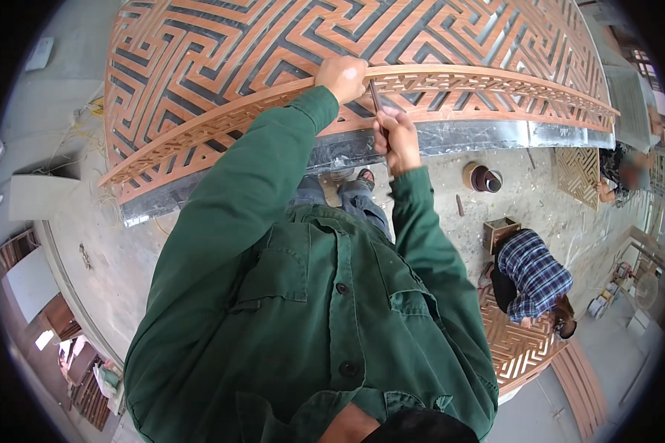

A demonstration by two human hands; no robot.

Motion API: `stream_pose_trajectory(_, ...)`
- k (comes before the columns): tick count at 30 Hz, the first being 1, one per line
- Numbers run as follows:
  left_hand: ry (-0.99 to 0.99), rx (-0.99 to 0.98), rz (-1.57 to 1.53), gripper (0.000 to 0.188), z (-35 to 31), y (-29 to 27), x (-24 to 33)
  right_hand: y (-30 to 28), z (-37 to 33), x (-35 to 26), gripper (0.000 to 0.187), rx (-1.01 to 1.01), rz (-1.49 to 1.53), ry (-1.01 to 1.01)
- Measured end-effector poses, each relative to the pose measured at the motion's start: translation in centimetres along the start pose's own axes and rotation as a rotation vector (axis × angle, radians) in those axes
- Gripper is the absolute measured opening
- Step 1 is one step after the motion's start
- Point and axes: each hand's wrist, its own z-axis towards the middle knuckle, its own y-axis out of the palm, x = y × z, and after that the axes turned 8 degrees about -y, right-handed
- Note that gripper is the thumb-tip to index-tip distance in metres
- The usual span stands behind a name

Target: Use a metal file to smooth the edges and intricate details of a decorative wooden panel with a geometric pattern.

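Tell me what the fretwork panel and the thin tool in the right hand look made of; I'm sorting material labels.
The fretwork panel looks like reddish-brown wood, cut through in a maze pattern, with a smooth matt finish and faint grain. The thin tool, held by the right hand, looks like dark metal, but it is too small to be sure. The left hand rests on the panel's edge.

arms: both of mine reach up and forward in green sleeves | left hand (341,76): curled in a fist, knuckles up, higher than the other | right hand (397,139): just below it, fingers pinched tight, wrist bent | hands: close, not touching
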Motion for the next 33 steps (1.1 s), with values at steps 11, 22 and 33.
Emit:
stream_pose_trajectory(11,-0.027,-0.030,0.028,0.023,0.8,0.2,-0.5,-0.8,-2.4,0.4,0.017,0.008,0.049,0.031)
stream_pose_trajectory(22,-0.052,-0.109,0.022,0.036,1.4,-0.4,-1.2,-0.5,-1.0,0.8,0.020,-0.015,0.059,0.031)
stream_pose_trajectory(33,-0.053,-0.087,0.036,0.026,0.3,-0.6,0.1,0.2,4.8,1.1,0.019,-0.127,0.158,0.051)
